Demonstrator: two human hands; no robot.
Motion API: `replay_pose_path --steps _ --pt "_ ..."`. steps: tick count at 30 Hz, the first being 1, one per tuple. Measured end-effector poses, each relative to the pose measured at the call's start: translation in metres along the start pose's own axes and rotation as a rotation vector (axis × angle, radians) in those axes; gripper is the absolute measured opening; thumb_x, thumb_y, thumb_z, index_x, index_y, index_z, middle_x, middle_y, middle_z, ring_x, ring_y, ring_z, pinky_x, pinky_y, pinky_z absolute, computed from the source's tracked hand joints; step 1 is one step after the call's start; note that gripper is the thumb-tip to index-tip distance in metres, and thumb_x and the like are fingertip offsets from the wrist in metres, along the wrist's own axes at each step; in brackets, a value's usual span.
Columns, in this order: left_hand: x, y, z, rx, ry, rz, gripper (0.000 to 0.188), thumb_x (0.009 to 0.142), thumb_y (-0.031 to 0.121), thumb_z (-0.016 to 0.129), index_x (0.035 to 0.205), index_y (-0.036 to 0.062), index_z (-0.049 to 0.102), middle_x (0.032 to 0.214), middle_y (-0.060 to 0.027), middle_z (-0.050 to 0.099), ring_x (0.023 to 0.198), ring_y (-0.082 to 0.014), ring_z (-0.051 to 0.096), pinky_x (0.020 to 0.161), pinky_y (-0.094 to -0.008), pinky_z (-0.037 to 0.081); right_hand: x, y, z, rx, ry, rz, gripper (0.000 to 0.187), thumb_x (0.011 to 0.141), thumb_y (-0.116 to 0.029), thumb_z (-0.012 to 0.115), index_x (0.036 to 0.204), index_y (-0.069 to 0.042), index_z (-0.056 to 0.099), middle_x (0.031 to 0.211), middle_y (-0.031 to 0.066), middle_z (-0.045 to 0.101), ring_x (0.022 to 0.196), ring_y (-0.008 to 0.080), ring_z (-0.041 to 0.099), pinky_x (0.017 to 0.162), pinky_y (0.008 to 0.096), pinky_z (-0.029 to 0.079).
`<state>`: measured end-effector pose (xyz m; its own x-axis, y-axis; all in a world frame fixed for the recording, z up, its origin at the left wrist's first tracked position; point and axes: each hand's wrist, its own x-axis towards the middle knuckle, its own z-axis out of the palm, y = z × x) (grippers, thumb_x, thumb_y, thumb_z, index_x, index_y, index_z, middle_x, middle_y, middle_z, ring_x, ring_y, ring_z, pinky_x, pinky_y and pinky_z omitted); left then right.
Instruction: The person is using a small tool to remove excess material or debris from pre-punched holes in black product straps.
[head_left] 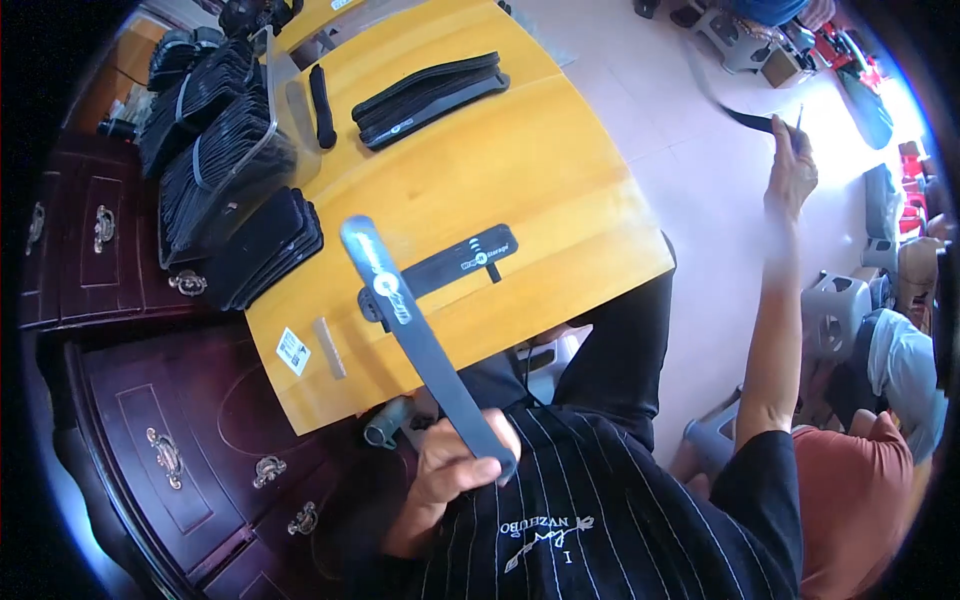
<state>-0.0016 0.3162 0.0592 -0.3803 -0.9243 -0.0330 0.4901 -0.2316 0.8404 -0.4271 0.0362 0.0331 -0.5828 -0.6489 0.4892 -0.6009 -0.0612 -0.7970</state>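
Yellow bench (580, 160) fills the centre, where a dark strap (432, 350), gripped only at its lower end by the left hand (462, 455), could swing into the flat strap (445, 265) lying there, while upper right the right hand (793, 168) holds a blurred strip (752, 121).

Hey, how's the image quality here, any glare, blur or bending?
Head view: glare washes out the floor toward the right edge; the black strip in the right hand smears at its far end, probably motion blur; the yellow table's right edge bows, fisheye-style; the picture's corners go black.
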Motion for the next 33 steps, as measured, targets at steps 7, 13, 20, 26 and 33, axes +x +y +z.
replay_pose_path --steps 7,13,20,26,33 --pt "0.025 -0.007 -0.023 -0.036 0.224 0.076 0.01 0.08 -0.002 0.059 0.079 0.0001 0.049 0.092 -0.022 0.061 0.045 -0.0061 0.047 0.043 -0.0176 0.042 -0.112 -0.101 0.072 -0.387 -0.287 -0.483 0.014 0.089 -0.027 0.06 0.087 -0.014 0.054 0.076 0.0072 0.064 0.069 0.0285 0.065 0.055 0.038 0.047" --pt "0.03 -0.002 -0.032 -0.186 0.409 0.112 0.057 0.079 0.0 0.067 0.121 0.0033 0.028 0.086 -0.0203 0.058 0.041 -0.0119 0.046 0.037 -0.0198 0.041 -0.179 -0.134 0.13 -0.19 -0.703 -0.484 0.014 0.086 -0.019 0.057 0.089 -0.009 0.047 0.081 0.0114 0.062 0.072 0.033 0.064 0.06 0.0436 0.05" --pt "0.024 -0.004 -0.05 -0.193 0.415 0.211 0.036 0.098 0.025 0.047 0.125 0.0023 0.039 0.095 -0.0213 0.055 0.056 -0.0169 0.052 0.046 -0.0255 0.044 -0.201 -0.142 0.162 -0.158 -0.82 -0.355 0.018 0.083 -0.018 0.059 0.093 -0.007 0.05 0.079 0.0144 0.065 0.073 0.033 0.064 0.063 0.0419 0.05" --pt "0.031 0.001 -0.052 -0.122 0.455 0.254 0.034 0.1 0.027 0.042 0.123 0.0023 0.042 0.099 -0.0245 0.058 0.062 -0.0209 0.056 0.05 -0.0287 0.047 -0.204 -0.151 0.163 -0.13 -0.867 -0.29 0.033 0.082 -0.031 0.067 0.095 -0.004 0.052 0.076 0.0155 0.065 0.072 0.0335 0.065 0.064 0.0427 0.05" --pt "0.042 0.006 -0.046 -0.032 0.46 0.375 0.031 0.099 0.022 0.048 0.121 0.0016 0.043 0.119 -0.0314 0.054 0.095 -0.0259 0.062 0.085 -0.0369 0.052 -0.215 -0.192 0.073 0.247 -0.954 -0.099 0.024 0.092 -0.024 0.057 0.094 -0.001 0.054 0.072 0.0117 0.061 0.063 0.0272 0.06 0.061 0.0358 0.046"
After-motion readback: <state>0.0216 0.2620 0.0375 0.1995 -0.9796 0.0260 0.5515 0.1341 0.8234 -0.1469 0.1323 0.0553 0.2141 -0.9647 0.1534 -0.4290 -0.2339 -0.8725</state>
